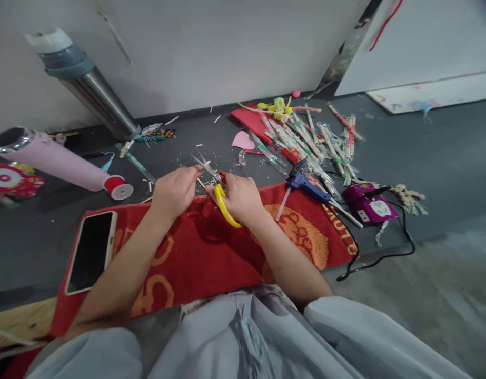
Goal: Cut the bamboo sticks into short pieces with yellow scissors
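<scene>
My right hand (pixel 243 199) is closed round a pair of scissors (pixel 226 207) with a yellow handle. Their blades stand apart and point away to the upper left. My left hand (pixel 174 192) is pinched, its fingertips right beside the blades. A thin pale stick (pixel 201 183) shows in the gap between the hands, its left end at my left fingertips. How much of the stick lies inside the fingers is hidden. Both hands are above the far edge of a red towel (pixel 211 247). Small pale cut bits lie scattered on the grey table (pixel 179 150) beyond.
Wrapped sticks (pixel 298 139), a pink paper heart (pixel 243 140) and a blue glue gun (pixel 306 184) lie right of centre. A purple power socket (pixel 369 202) with a black cable sits further right. At left are a steel flask (pixel 96 89), a pink roll (pixel 65 158) and a phone (pixel 91 251).
</scene>
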Available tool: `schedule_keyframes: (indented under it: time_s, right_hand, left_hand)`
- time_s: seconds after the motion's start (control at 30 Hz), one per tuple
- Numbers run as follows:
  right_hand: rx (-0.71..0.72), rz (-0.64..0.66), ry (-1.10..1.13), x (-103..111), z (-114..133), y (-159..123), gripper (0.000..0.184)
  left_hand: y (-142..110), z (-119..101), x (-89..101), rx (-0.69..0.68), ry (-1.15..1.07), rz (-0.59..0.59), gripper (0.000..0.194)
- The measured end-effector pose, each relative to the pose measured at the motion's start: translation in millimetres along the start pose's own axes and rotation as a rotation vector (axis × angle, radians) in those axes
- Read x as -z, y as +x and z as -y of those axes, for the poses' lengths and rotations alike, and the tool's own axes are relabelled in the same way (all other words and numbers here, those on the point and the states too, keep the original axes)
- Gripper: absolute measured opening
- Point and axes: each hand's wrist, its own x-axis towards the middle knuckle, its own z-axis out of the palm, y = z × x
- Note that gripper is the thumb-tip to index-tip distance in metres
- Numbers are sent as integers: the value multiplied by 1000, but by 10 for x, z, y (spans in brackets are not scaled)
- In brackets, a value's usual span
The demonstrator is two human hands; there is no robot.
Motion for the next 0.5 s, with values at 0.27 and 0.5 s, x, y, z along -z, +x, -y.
schedule_keyframes:
  time_s: [0.27, 0.5]
  right_hand:
    - [-25, 38, 9, 18, 21, 4, 60]
    - [-27, 41, -13, -2, 28, 10, 62]
  left_hand:
    - [-5, 6, -8, 44, -18, 29, 23]
    - [-7, 9, -7, 35, -7, 19, 23]
